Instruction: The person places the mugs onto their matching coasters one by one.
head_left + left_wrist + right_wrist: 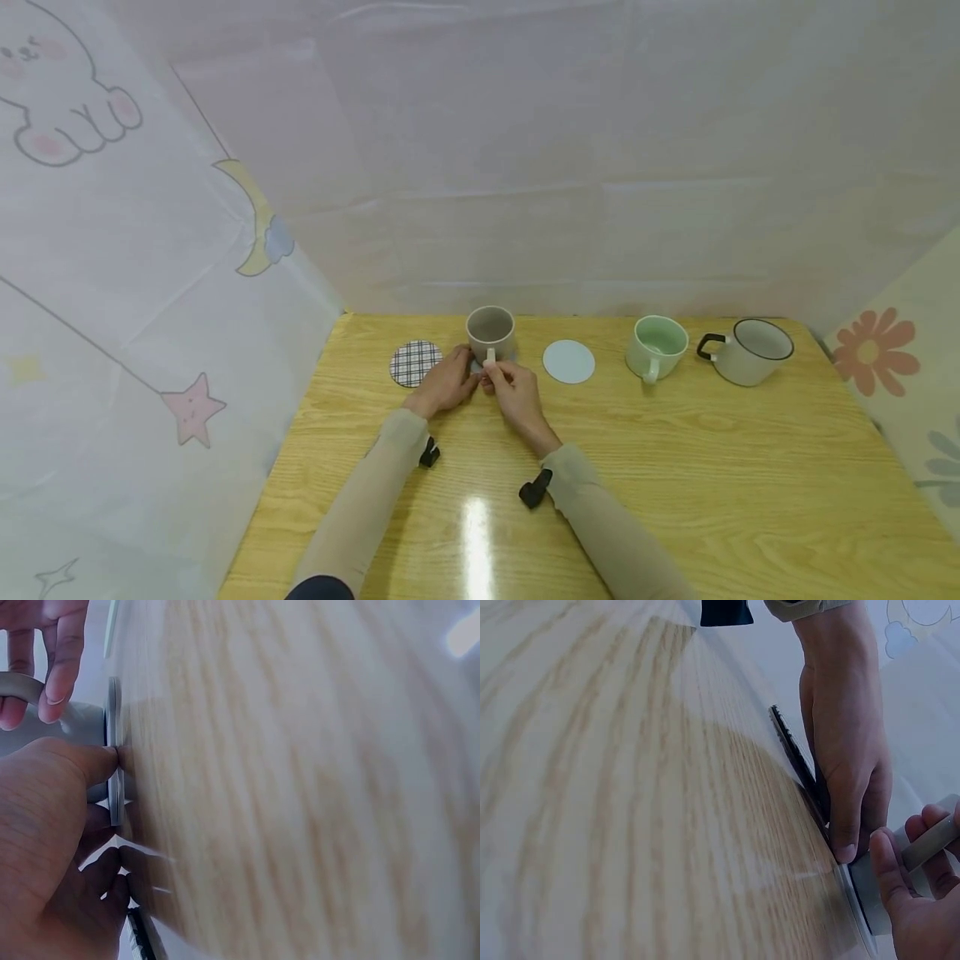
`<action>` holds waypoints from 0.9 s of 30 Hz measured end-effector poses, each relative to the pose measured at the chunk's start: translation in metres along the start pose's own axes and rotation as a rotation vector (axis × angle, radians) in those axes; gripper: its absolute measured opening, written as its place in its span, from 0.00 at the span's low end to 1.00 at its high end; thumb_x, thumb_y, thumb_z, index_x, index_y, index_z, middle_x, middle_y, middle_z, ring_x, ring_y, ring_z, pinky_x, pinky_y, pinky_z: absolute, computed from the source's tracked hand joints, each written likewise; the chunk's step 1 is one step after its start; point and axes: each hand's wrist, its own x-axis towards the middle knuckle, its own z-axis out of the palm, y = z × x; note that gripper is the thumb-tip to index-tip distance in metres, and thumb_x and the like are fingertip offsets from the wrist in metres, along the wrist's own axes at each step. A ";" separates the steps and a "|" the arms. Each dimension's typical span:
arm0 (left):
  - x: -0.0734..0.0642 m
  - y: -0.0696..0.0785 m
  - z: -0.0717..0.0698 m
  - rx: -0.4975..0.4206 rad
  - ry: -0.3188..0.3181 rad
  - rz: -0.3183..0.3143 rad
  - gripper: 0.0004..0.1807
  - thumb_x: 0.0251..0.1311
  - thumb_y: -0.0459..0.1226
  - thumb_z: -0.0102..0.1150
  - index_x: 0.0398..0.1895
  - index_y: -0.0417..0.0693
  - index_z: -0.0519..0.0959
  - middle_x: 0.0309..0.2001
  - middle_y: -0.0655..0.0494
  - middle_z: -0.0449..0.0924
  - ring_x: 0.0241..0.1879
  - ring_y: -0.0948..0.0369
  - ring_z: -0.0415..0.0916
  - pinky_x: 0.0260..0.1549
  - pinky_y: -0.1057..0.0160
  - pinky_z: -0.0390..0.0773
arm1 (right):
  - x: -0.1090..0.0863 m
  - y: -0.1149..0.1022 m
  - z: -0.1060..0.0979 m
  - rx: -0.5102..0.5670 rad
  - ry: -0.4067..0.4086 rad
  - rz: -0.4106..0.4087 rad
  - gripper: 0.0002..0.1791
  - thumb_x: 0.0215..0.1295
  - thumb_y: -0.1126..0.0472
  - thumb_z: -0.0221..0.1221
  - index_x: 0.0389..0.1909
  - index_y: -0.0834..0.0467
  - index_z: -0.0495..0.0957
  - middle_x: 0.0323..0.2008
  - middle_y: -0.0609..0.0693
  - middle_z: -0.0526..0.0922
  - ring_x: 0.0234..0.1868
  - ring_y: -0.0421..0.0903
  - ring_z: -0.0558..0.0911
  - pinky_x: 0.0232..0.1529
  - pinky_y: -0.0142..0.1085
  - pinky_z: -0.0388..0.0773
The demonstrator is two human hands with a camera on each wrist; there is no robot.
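Observation:
A grey mug stands on a round grey coaster, its handle turned toward me. My right hand pinches that handle between thumb and fingers. On the left side, my left hand grips the coaster by its edge, the thumb at the near rim and the fingers curled round farther back. Seen from the right wrist, the left thumb tip lies right at the coaster's rim, close beside the mug's base. Most of the coaster is hidden under the mug and hands.
A checked coaster lies left of my left hand. To the right lies a pale blue coaster, then a green mug and a white mug with a black handle. A hanging cloth borders the wooden table at the back.

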 end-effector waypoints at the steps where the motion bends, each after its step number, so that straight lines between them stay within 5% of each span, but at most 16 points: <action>1: 0.000 0.000 0.000 0.000 -0.001 -0.001 0.33 0.83 0.47 0.50 0.81 0.37 0.61 0.79 0.39 0.65 0.75 0.43 0.69 0.75 0.43 0.72 | -0.001 -0.001 0.000 -0.001 0.004 0.002 0.15 0.80 0.65 0.59 0.37 0.72 0.88 0.34 0.65 0.88 0.30 0.30 0.84 0.46 0.69 0.85; 10: 0.000 0.003 -0.004 -0.001 -0.006 -0.011 0.33 0.83 0.45 0.52 0.81 0.38 0.61 0.78 0.40 0.66 0.75 0.45 0.71 0.74 0.45 0.73 | -0.002 -0.004 -0.001 -0.016 -0.006 0.002 0.14 0.80 0.66 0.59 0.37 0.72 0.88 0.33 0.62 0.88 0.30 0.30 0.85 0.47 0.68 0.85; 17: 0.001 0.004 -0.004 -0.008 -0.013 -0.020 0.33 0.83 0.45 0.52 0.82 0.37 0.61 0.79 0.39 0.65 0.75 0.44 0.70 0.75 0.45 0.73 | 0.006 0.027 0.001 -0.050 0.012 0.015 0.18 0.81 0.62 0.60 0.40 0.75 0.87 0.36 0.68 0.88 0.31 0.34 0.86 0.46 0.65 0.87; 27: -0.001 0.007 -0.005 -0.017 -0.012 -0.051 0.35 0.82 0.45 0.54 0.82 0.38 0.60 0.80 0.40 0.64 0.76 0.44 0.69 0.75 0.44 0.72 | 0.009 0.034 -0.003 0.015 -0.027 0.103 0.22 0.81 0.56 0.61 0.44 0.76 0.86 0.44 0.73 0.88 0.43 0.68 0.90 0.49 0.59 0.89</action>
